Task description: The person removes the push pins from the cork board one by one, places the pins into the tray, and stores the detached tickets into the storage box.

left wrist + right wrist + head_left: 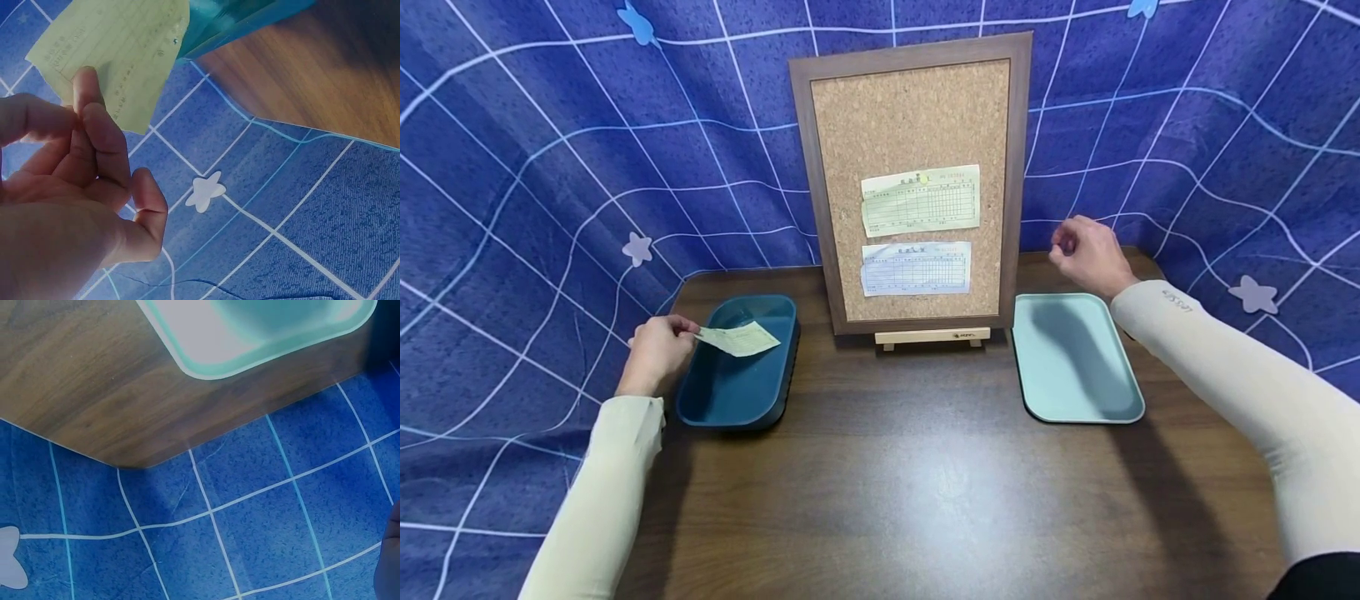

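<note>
My left hand (658,350) pinches one end of a pale yellow-green printed slip (741,339) between thumb and fingers. The slip's free end hangs over a dark blue tray (781,392), and its printed lines show in the left wrist view. Over on the right, my right hand (1093,257) is raised above the far end of a mint-green tray (1078,367), its fingers curled and no object visible in them. A corkboard (910,125) between the hands carries a greenish slip (921,202) with a yellow pin (924,178) at its top, and a bluish slip (916,271) below.
The framed board leans on a small wooden stand (932,337) at the back of the brown wooden table (880,467). A blue curtain (715,158) with white lines and star shapes surrounds the table's back and sides.
</note>
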Demonstrator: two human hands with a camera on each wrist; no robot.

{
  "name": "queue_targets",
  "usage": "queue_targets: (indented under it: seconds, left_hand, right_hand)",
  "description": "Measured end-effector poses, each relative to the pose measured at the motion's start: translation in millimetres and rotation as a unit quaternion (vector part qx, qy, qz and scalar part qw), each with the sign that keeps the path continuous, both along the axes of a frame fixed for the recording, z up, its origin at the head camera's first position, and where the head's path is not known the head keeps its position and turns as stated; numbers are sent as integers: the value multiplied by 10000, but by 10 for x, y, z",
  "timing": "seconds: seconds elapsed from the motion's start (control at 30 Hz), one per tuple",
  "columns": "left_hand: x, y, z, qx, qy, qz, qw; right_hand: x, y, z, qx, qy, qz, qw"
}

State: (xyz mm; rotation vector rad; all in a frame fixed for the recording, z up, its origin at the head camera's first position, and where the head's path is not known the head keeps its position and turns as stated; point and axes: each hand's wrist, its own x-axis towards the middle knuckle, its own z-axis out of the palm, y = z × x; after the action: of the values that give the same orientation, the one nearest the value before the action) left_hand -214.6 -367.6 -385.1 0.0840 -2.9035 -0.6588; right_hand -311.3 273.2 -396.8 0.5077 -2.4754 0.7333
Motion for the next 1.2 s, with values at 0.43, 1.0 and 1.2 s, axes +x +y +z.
queue_targets:
  seconds: [0.43, 1.0, 1.2]
  left_hand:
    - [42, 28, -63, 2, -266, -149, 9995]
    - [62, 39, -205, -319, -483, -707, 9958]
    - [74, 39, -227, -413, -530, -741, 9950]
  right_hand:
    - [-3, 46, -83, 282, -371, 41, 9989]
    - [35, 76, -261, 256, -1005, 269, 9942]
    - [60, 78, -318, 416, -1356, 290, 9895]
